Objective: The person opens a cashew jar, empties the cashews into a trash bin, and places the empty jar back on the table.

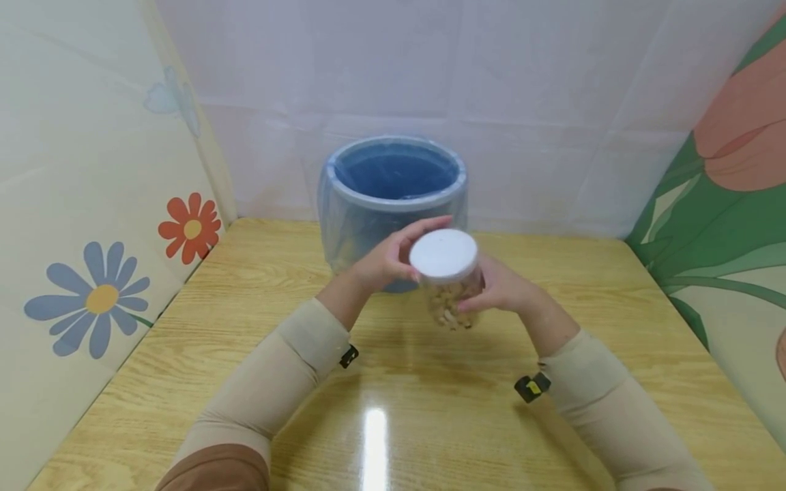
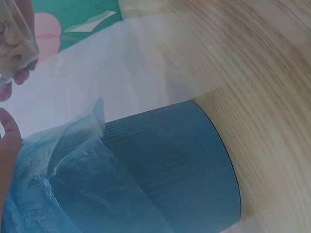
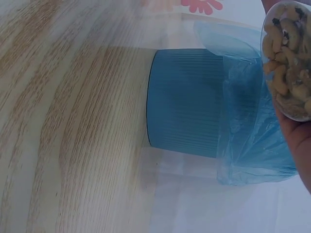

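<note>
A clear plastic jar (image 1: 451, 303) of cashew nuts with a white lid (image 1: 443, 254) is held up above the table, tilted a little. My right hand (image 1: 506, 283) grips its body from the right, thumb across the front. From the left, my left hand (image 1: 396, 256) curves round the lid, thumb at its near side and index finger behind it. Nuts (image 3: 290, 63) show through the jar's base in the right wrist view. The left wrist view catches the jar (image 2: 14, 46) at its upper left, with part of my left hand (image 2: 7, 145) below it.
A blue bin (image 1: 393, 143) lined with a thin bluish plastic bag (image 1: 334, 225) stands behind the jar, near the back wall. The wooden table (image 1: 245, 314) reaches to flower-printed sheets on both sides. Small black devices (image 1: 531, 387) hang at the wrists.
</note>
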`<state>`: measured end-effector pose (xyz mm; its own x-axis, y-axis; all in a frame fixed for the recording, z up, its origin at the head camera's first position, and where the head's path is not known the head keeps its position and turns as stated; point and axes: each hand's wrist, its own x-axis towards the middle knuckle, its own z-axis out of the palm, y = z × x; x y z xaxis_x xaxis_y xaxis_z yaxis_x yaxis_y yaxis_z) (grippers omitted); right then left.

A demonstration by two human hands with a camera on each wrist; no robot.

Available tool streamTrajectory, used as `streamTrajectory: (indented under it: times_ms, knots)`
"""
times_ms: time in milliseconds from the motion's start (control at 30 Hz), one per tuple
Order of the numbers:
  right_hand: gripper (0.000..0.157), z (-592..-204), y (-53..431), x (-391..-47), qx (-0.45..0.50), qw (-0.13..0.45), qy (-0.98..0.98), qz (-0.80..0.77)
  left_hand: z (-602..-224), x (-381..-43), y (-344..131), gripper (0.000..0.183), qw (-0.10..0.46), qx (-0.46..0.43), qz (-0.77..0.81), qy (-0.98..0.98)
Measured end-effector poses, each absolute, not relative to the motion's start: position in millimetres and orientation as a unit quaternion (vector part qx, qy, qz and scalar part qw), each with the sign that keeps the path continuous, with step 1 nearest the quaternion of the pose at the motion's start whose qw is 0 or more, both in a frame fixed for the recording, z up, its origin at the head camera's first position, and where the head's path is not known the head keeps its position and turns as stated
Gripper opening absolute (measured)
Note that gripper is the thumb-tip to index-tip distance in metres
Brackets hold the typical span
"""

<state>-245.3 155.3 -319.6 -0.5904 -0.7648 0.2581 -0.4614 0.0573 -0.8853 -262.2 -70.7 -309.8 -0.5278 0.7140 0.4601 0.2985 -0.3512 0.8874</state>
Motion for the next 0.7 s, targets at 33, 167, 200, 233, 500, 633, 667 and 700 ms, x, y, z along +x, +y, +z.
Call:
streamTrajectory:
  times_ms: [33,167,200,233,500,633,667,700]
  knots:
    - [0.092,-319.6,154.8,-245.8,-0.428,0.143,0.713,-0.536,-309.7,-262.0,-70.3,0.119,0.151,0.461,0.68,0.55]
    - [0.091,-319.5,152.6,-247.4,-0.425,0.139,0.715,-0.537,-308.6,-260.4,-68.1,0.12,0.136,0.455,0.683,0.555]
    - [0.091,-319.4,152.1,-247.4,-0.425,0.138,0.714,-0.539,-308.6,-260.3,-67.2,0.12,0.132,0.453,0.685,0.555]
    - [0.091,-319.3,151.7,-247.3,-0.424,0.136,0.715,-0.539,-308.7,-260.3,-66.3,0.12,0.126,0.452,0.686,0.557]
    - [0.088,-319.6,151.7,-245.0,-0.408,0.108,0.731,-0.535,-310.9,-261.1,-63.1,0.115,0.101,0.444,0.688,0.565]
    - [0.088,-319.9,149.4,-245.2,-0.386,0.083,0.747,-0.535,-311.8,-262.2,-62.7,0.113,0.077,0.435,0.681,0.583]
    - [0.088,-319.8,148.5,-245.3,-0.38,0.074,0.751,-0.535,-311.3,-262.1,-62.5,0.112,0.069,0.432,0.68,0.588]
    - [0.089,-319.7,147.4,-245.3,-0.372,0.065,0.757,-0.534,-311.0,-262.2,-62.4,0.112,0.061,0.429,0.679,0.592]
